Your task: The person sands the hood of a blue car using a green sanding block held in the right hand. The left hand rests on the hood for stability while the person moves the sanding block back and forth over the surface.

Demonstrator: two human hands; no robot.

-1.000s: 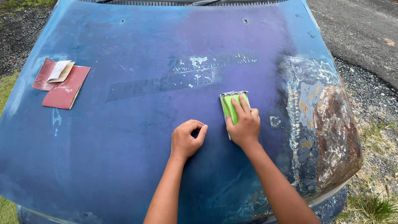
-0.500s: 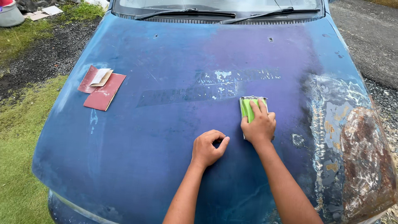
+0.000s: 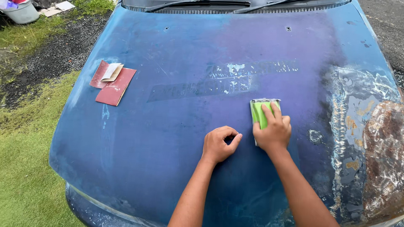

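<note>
A faded blue and purple car hood (image 3: 176, 138) fills the view. My right hand (image 3: 273, 131) presses a green sanding block (image 3: 261, 110) flat against the hood, fingers laid over its top. Just left of it, my left hand (image 3: 219, 143) rests on the paint in a loose fist with nothing in it. Above the block runs a strip of scraped, flaking paint (image 3: 227, 80).
Reddish sandpaper sheets (image 3: 112, 82) lie on the hood's left part. The hood's right side is rusted and peeling (image 3: 378, 155). Wiper blades (image 3: 189, 5) sit at the top. Grass (image 3: 25, 168) and gravel lie to the left, with a grey bucket (image 3: 21, 11) far back.
The camera view has shifted, so the hood sits differently in frame. My hands keep their pose, the right one still on the green block.
</note>
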